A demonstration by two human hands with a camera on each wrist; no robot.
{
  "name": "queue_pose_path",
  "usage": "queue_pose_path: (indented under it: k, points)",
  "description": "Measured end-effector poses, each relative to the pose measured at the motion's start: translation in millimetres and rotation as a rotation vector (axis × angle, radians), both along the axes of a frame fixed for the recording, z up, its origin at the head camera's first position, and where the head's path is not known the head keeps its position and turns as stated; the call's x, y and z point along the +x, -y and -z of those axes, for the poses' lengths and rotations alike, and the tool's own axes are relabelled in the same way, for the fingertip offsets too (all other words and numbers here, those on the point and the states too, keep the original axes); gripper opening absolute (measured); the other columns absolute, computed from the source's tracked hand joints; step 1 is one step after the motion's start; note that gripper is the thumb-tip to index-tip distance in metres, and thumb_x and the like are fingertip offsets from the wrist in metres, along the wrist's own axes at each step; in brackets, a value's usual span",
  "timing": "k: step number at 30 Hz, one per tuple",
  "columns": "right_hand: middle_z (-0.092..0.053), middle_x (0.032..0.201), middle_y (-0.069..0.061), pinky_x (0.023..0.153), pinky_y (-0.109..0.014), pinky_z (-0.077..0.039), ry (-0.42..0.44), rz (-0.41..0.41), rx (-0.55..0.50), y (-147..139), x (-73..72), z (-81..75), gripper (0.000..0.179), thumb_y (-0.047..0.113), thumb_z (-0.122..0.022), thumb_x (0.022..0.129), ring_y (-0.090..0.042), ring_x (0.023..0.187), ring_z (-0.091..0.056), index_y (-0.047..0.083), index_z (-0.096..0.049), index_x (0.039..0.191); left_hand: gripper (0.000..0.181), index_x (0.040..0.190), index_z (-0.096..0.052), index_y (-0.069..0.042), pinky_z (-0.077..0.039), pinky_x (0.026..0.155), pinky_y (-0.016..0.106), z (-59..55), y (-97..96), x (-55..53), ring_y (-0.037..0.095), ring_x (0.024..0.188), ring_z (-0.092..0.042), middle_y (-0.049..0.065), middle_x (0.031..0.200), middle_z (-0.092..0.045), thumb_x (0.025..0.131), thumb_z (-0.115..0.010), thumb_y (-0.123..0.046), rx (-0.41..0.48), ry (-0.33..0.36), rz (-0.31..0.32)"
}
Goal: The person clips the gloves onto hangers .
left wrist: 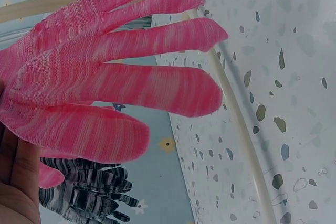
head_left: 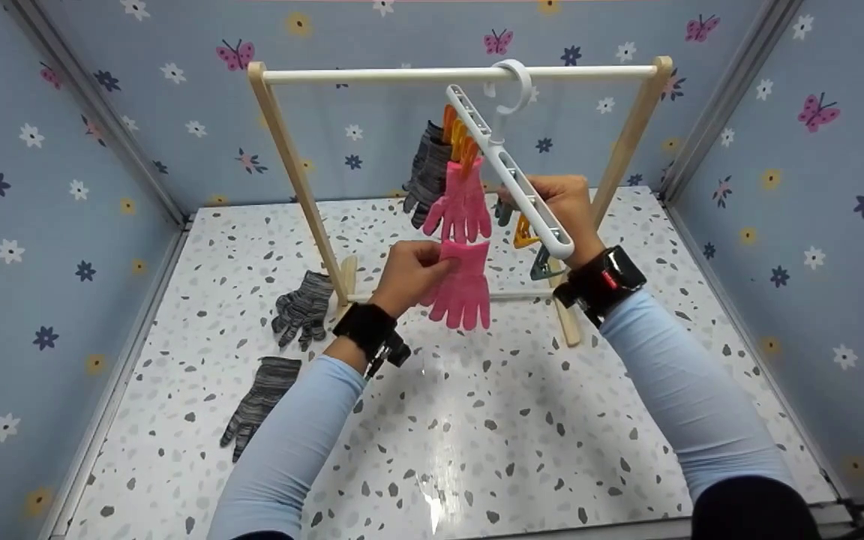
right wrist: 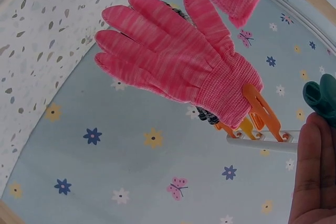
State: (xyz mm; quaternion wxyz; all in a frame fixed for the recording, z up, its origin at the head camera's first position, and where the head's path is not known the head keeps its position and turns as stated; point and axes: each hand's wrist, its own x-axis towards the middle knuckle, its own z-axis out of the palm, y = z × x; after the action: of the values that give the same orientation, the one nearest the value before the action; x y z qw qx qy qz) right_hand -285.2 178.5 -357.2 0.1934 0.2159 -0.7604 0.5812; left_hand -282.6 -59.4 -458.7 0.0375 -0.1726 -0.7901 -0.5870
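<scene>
Nearest: a blue sleeve (head_left: 702,397) on each forearm, reaching in over the bench (head_left: 417,457). By the left sleeve one grey glove (head_left: 263,401) lies loose on the speckled top; a second grey glove (head_left: 304,307) lies a little farther in, beside the foot of the rack. Next out, the left hand (head_left: 413,274), thumb and fingers pinching the cuff of a pink glove (head_left: 466,300), which hangs fingers down in mid-air, below the hanger and on no clip. Right hand (head_left: 563,202) up at the hanger (head_left: 498,148), fingers about a green clip (right wrist: 326,94), apparently pinching it (whether its mouth is parted, cannot tell). Two more clips, a yellow clip (head_left: 526,232) and a dark clip (head_left: 544,266), dangle bare at the near end. Beyond, an orange clip (head_left: 469,155) grips a hung pink glove (head_left: 463,202); grey knit (head_left: 426,176) hangs behind it. Farthest, the rack's white rail (head_left: 402,76) carries the hook, flowered wall (head_left: 372,30) behind. Step in hand, as I judge it: readying a clip for the held glove. Next move calls for bringing cuff and clip together, clip mouth parted, cuff edge kept flat, hanger steadied against swinging.
</scene>
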Motion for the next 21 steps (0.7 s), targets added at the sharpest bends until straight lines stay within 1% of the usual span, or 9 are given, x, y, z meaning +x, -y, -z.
queue_pose_path:
  k: [3, 4, 8, 10, 11, 16, 21]
  points:
    - [-0.061, 0.063, 0.019, 0.050, -0.017, -0.028, -0.007, -0.003, 0.004, 0, 0.0, 0.1, 0.005, 0.002, -0.083, 0.092, 0.001, 0.057, -0.045, 0.004, -0.087, 0.089, 0.014, 0.105, -0.083, 0.005, -0.056, 0.072, 0.017, -7.1, -2.9, -1.1, 0.005, 0.075, -0.069, 0.020, 0.095, -0.083, 0.096, -0.080, -0.006, -0.006, -0.005, 0.006]
    - [-0.062, 0.063, 0.016, 0.050, -0.017, -0.028, -0.008, -0.005, 0.003, 0, -0.2, 0.3, 0.004, 0.002, -0.083, 0.092, 0.001, 0.057, -0.045, 0.003, -0.087, 0.090, 0.014, 0.105, -0.083, 0.005, -0.056, 0.072, 0.017, -9.3, -3.9, -1.4, 0.005, 0.075, -0.069, 0.020, 0.095, -0.083, 0.096, -0.080, -0.006, -0.008, -0.010, 0.007]
    - [-0.066, 0.065, 0.017, 0.050, -0.015, -0.033, -0.006, -0.017, 0.003, -1, -0.8, 0.9, 0.009, 0.002, -0.083, 0.092, 0.002, 0.057, -0.049, -0.005, -0.085, 0.096, 0.014, 0.105, -0.083, 0.005, -0.057, 0.073, 0.017, -17.2, -8.4, -1.5, 0.006, 0.076, -0.069, 0.020, 0.096, -0.083, 0.096, -0.080, -0.005, -0.015, -0.023, 0.015]
    - [-0.067, 0.065, 0.017, 0.050, -0.015, -0.035, -0.003, -0.025, -0.004, -1, -0.6, 0.9, 0.011, 0.002, -0.082, 0.092, 0.002, 0.057, -0.050, -0.007, -0.084, 0.097, 0.013, 0.105, -0.083, 0.005, -0.057, 0.073, 0.017, -19.6, -10.6, -1.6, 0.007, 0.076, -0.069, 0.020, 0.096, -0.083, 0.096, -0.079, -0.004, -0.017, -0.028, 0.016]
    - [-0.068, 0.066, 0.020, 0.050, -0.015, -0.036, -0.002, -0.028, -0.008, -1, -0.6, 0.9, 0.012, 0.002, -0.082, 0.092, 0.003, 0.057, -0.052, -0.008, -0.084, 0.098, 0.014, 0.105, -0.083, 0.005, -0.057, 0.074, 0.017, -20.6, -11.7, -1.7, 0.008, 0.077, -0.070, 0.020, 0.096, -0.083, 0.097, -0.079, -0.004, -0.016, -0.026, 0.017]
    - [-0.070, 0.067, 0.019, 0.049, -0.015, -0.037, -0.009, -0.032, -0.011, -2, -0.4, 0.9, 0.010, 0.000, -0.082, 0.092, 0.003, 0.057, -0.054, -0.008, -0.084, 0.097, 0.015, 0.108, -0.083, 0.005, -0.059, 0.077, 0.020, -25.3, -17.3, -2.2, 0.013, 0.082, -0.074, 0.021, 0.099, -0.083, 0.097, -0.079, -0.003, -0.007, -0.008, 0.019]
    - [-0.064, 0.064, 0.019, 0.049, -0.016, -0.036, -0.010, -0.027, 0.002, -1, -0.5, 0.5, 0.011, 0.000, -0.082, 0.093, 0.002, 0.056, -0.051, -0.010, -0.083, 0.096, 0.015, 0.109, -0.084, 0.004, -0.061, 0.077, 0.022, -30.4, -21.5, -2.5, 0.015, 0.082, -0.073, 0.020, 0.099, -0.083, 0.097, -0.080, -0.005, -0.011, -0.008, 0.013]
